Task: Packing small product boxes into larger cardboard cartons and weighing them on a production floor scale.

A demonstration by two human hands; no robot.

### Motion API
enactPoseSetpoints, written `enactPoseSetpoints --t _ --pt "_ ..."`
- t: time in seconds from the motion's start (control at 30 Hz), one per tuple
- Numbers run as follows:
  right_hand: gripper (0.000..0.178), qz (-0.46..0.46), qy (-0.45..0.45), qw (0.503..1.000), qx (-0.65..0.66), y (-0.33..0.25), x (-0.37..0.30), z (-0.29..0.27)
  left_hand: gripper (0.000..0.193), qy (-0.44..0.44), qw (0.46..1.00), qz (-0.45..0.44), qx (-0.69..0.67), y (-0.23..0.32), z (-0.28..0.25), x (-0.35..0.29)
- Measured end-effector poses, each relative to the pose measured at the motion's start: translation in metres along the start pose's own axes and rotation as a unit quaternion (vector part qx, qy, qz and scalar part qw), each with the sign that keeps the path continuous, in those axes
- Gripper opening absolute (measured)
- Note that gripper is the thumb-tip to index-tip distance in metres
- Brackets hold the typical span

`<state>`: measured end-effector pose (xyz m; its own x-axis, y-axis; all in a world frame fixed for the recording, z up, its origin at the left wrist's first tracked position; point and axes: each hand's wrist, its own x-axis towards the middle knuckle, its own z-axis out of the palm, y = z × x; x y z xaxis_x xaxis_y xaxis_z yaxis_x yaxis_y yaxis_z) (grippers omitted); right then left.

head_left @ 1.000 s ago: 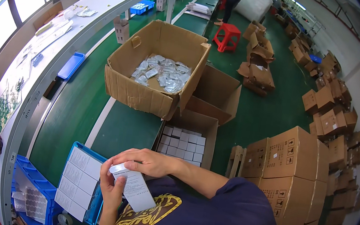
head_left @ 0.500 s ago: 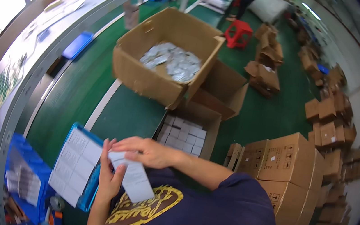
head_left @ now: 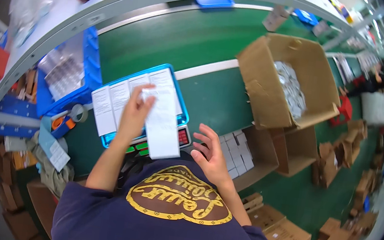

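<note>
White and flat-sided, one long box [head_left: 164,136] sits in the left hand [head_left: 136,111], over the near edge of a blue tray [head_left: 182,104]. The thumb and fingers seem closed on its far end (that hand is a bit blurry). The right hand [head_left: 209,155] is open, with nothing in it, near the box. More white boxes [head_left: 104,110] lie side by side in the tray. The long box looks like thin card, so it should be light, a bit stiff and a little slippery. A hard squeeze could dent it, so the two long sides are a good place to hold it gently.
</note>
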<state>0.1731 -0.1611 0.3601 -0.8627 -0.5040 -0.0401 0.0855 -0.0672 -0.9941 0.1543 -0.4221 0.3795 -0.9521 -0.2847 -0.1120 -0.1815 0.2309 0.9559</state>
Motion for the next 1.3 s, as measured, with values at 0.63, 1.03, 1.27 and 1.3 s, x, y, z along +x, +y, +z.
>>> enactPoseSetpoints --t 0.63,1.03,1.27,1.3 --pt "0.034 0.096 -0.059 0.986 -0.125 0.029 0.019 -0.005 0.042 0.325 0.931 0.103 0.13 -0.083 -0.132 0.043" --pt "0.022 0.122 0.008 0.984 -0.131 0.034 0.019 -0.029 0.027 0.411 0.91 0.024 0.037 -0.082 -0.157 -0.005" --pt "0.021 0.122 0.003 0.984 -0.129 0.032 0.021 -0.026 0.023 0.397 0.917 0.021 0.035 -0.084 -0.154 -0.005" --pt "0.021 0.122 0.003 0.984 -0.13 0.033 0.021 -0.026 0.023 0.397 0.917 0.02 0.035 -0.084 -0.154 -0.004"
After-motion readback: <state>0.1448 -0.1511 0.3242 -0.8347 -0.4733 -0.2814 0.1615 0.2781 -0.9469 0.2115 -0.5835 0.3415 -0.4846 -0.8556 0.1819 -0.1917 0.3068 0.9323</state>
